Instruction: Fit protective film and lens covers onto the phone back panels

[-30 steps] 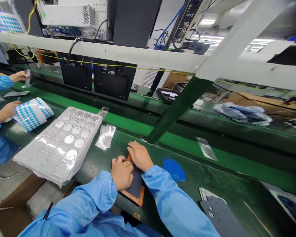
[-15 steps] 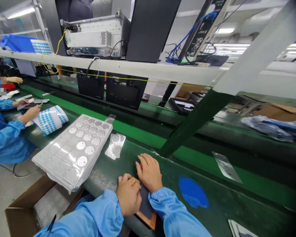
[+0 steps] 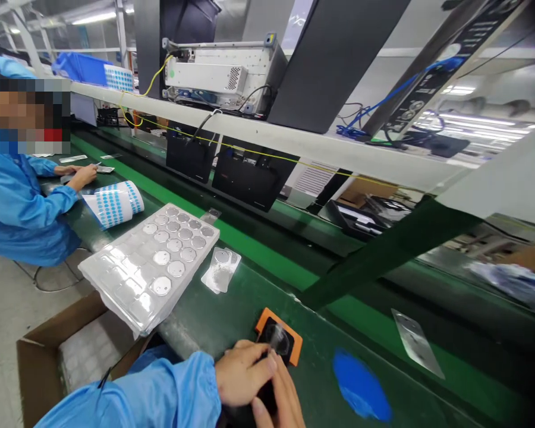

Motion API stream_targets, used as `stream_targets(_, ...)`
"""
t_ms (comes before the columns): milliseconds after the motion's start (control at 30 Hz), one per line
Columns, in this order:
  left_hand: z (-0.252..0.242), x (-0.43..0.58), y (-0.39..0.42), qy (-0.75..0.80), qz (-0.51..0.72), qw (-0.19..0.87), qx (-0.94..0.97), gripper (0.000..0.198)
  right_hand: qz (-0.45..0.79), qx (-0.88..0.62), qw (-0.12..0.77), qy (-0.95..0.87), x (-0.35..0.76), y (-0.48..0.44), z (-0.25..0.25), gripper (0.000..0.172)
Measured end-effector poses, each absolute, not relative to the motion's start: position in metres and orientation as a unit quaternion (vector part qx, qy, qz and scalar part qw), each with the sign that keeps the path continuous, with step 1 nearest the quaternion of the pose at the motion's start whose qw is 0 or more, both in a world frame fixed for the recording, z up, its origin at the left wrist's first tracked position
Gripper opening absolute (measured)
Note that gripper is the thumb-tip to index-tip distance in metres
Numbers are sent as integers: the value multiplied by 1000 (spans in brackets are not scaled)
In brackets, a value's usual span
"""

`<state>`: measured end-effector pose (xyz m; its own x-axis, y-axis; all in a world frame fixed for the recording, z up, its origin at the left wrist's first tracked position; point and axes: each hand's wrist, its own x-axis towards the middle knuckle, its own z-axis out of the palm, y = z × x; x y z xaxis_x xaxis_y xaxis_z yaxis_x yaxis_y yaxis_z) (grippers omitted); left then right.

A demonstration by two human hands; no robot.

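Observation:
At the bottom edge, my left hand [image 3: 243, 373] and my right hand [image 3: 279, 395] meet over a dark part [image 3: 276, 339] that lies in an orange jig [image 3: 294, 345] on the green bench. The left fingers curl onto the part's near end and seem to pinch it. My right hand lies alongside, its fingers straight and together, touching the same part. A clear tray of round metal discs [image 3: 154, 264] stands to the left. A small clear film piece with discs [image 3: 222, 268] lies beside it.
A co-worker in blue [image 3: 22, 202] works at the left, near a roll of blue-dotted labels [image 3: 113, 203]. A blue patch [image 3: 361, 386] and a clear film strip [image 3: 417, 342] lie to the right. A white shelf beam with equipment [image 3: 267, 137] crosses overhead. An open carton [image 3: 44, 356] sits below the bench.
The view has swung up and left. My hands have drawn back toward me, uncovering the far end of the orange jig and the dark part in it.

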<state>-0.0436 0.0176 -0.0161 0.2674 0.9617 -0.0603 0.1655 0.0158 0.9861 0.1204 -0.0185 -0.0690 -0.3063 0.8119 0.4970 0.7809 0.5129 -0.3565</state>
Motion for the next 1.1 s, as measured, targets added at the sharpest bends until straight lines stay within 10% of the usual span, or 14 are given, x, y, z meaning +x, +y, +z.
stream_targets(167, 9, -68, 60, 380, 496, 641, 446, 46, -10, -408, 298, -863, 75, 42, -31, 67)
stream_targets(567, 44, -278, 21, 750, 386, 8, 536, 21, 30, -392, 190, -899, -28, 149, -31, 43)
stream_targets(1100, 53, -334, 134, 787, 150, 130, 584, 27, 41, -471, 231, -850, 80, 36, -42, 30)
